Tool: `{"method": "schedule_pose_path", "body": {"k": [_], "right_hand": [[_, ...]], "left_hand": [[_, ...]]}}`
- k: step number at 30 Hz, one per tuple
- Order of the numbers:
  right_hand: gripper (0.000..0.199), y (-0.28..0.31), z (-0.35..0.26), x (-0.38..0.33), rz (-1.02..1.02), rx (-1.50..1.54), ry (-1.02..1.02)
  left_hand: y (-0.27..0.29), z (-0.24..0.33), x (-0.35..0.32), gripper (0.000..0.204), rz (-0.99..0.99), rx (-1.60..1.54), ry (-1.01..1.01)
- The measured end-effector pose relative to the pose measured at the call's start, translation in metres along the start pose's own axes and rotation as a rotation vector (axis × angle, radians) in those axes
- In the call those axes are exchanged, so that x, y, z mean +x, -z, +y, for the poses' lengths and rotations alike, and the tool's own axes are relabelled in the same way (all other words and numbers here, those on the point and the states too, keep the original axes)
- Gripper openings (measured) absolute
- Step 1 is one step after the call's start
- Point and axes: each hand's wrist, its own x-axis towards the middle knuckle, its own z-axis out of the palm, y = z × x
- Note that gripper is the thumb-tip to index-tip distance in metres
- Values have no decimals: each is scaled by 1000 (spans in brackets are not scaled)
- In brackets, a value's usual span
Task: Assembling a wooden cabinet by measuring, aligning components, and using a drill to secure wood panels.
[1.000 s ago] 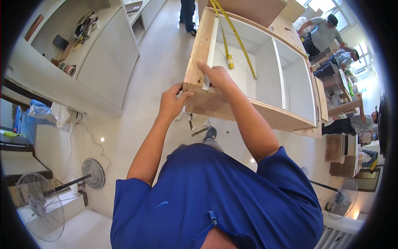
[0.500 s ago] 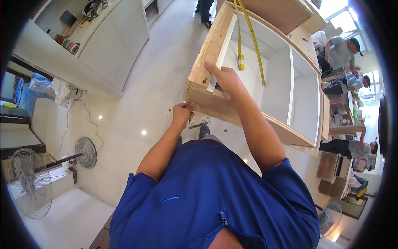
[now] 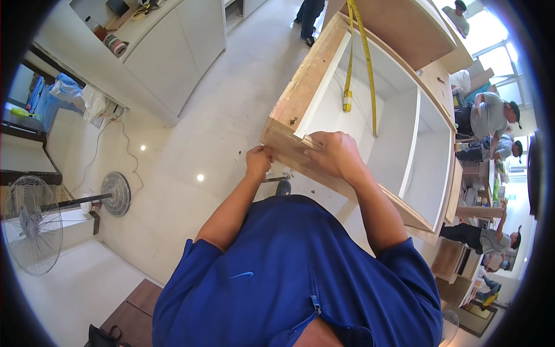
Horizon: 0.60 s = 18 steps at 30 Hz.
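Observation:
A wooden cabinet carcass (image 3: 313, 75) with white inner compartments stands before me, its raw plywood edge toward me. My right hand (image 3: 337, 154) is closed over its near edge, close to the end of a white edge strip (image 3: 325, 81). At the cabinet's lower left corner is my left hand (image 3: 259, 162), fingers curled in a pinch; what they hold, if anything, is hidden. A yellow measuring tape (image 3: 370, 75) hangs in a loop over the far side into the white compartment, apart from both hands.
Debris and a dark flat strip (image 3: 276, 179) lie on the pale floor by my shoe (image 3: 283, 187). A standing fan (image 3: 34, 211) is at left, near white cupboards (image 3: 167, 58). Another wooden panel (image 3: 399, 29) adjoins the far side. Several people work at the right.
My right hand has come off the plywood top by the corner and now grips the near edge lower down. My left hand stays at the corner. The view has shifted slightly.

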Motion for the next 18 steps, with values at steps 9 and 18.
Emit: {"method": "schedule_pose_path", "body": {"k": [9, 18], "right_hand": [[26, -16, 9, -3, 223, 83, 177], [25, -26, 8, -6, 271, 246, 167]], "left_hand": [[-9, -5, -5, 17, 171, 12, -64], [45, -13, -38, 12, 100, 100, 8]]}}
